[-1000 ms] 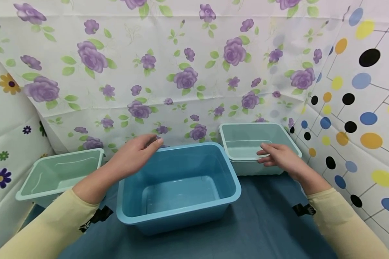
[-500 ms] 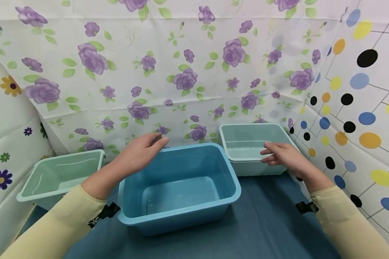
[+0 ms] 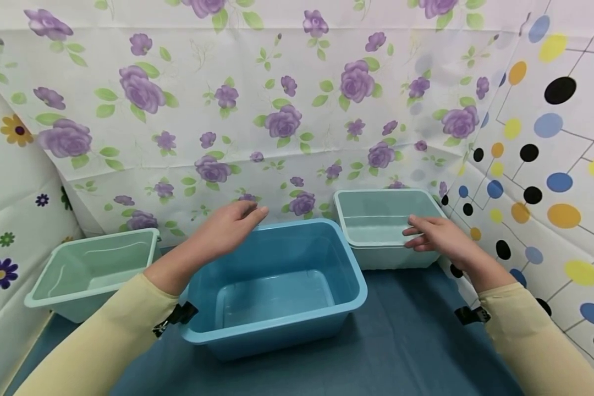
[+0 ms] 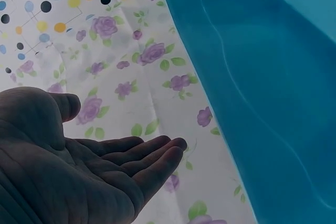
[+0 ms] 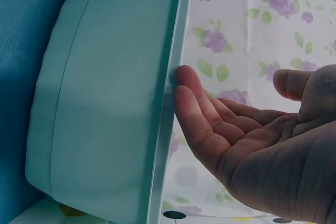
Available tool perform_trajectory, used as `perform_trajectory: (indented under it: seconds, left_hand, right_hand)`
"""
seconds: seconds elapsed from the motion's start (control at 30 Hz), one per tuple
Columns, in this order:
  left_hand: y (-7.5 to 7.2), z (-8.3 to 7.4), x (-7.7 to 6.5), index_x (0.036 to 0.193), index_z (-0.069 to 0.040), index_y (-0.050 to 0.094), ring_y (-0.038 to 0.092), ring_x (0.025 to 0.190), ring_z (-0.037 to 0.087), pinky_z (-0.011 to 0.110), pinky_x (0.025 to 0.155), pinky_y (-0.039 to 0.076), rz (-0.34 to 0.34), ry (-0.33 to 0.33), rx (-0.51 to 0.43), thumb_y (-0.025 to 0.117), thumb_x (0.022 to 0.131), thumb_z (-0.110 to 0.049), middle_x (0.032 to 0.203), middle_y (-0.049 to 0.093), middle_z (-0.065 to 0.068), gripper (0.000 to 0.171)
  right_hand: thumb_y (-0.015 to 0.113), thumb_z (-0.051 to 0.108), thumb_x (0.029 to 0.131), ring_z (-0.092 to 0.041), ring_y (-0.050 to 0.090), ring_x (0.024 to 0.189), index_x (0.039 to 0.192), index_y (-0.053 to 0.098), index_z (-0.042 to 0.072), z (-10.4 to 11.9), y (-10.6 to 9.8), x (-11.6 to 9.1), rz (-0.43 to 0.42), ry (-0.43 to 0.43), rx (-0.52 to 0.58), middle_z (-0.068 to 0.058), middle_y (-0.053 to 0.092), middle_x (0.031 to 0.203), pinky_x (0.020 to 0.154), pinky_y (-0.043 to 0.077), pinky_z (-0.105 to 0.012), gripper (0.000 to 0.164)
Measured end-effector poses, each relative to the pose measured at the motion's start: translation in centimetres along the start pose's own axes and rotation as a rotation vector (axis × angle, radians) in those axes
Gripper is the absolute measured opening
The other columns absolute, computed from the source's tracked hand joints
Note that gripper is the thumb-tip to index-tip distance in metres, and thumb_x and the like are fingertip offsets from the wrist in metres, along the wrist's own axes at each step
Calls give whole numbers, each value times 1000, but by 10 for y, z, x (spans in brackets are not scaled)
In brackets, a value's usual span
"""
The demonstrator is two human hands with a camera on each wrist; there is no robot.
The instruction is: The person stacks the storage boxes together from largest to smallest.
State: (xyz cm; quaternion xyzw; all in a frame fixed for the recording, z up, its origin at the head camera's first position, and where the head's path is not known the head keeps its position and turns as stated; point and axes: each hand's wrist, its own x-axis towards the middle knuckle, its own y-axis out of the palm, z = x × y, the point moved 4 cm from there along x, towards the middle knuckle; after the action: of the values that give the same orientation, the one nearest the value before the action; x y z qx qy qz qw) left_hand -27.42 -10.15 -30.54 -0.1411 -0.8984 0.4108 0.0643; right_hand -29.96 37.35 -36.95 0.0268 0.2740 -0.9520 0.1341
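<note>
A blue plastic basin [image 3: 277,297] stands in the middle of the table. Over its back left corner hovers my left hand [image 3: 230,228], palm turned inward; the left wrist view shows its fingers [image 4: 152,171] extended and holding nothing. My right hand [image 3: 438,239] hangs above the front of the pale green bin [image 3: 386,256] at the back right. In the right wrist view its fingers [image 5: 197,124] are loosely bent, with fingertips beside the bin's rim; whether they touch it I cannot tell. Nothing lies in the right palm.
Another green bin [image 3: 99,236] stands at the left, partly behind my left forearm. Dark blue cloth [image 3: 376,352] covers the table. A floral sheet [image 3: 257,110] hangs behind, and a dotted sheet [image 3: 549,181] closes the right side.
My left hand has moved to the right over the back edge of the blue basin. My right hand has drifted slightly to the right. The basin and bins have stayed put.
</note>
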Motion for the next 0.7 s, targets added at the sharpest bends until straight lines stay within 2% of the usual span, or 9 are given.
perform_trajectory:
  seconds: [0.4,0.7]
  left_hand:
    - [5,-1,11,171,-1,39,44,157,44,66,124,39,5,12,-2,43,118,-60,172,44,22,80]
    - [12,-11,17,170,0,41,48,155,42,64,123,42,8,35,1,44,118,-58,170,48,22,77]
  right_hand:
    - [42,54,120,-39,73,128,162,43,-15,-3,-7,1,-14,18,-18,-34,57,156,101,63,-38,80]
    - [43,57,119,-33,76,124,160,48,-13,-6,-13,0,-37,26,-50,-32,63,152,100,63,-37,81]
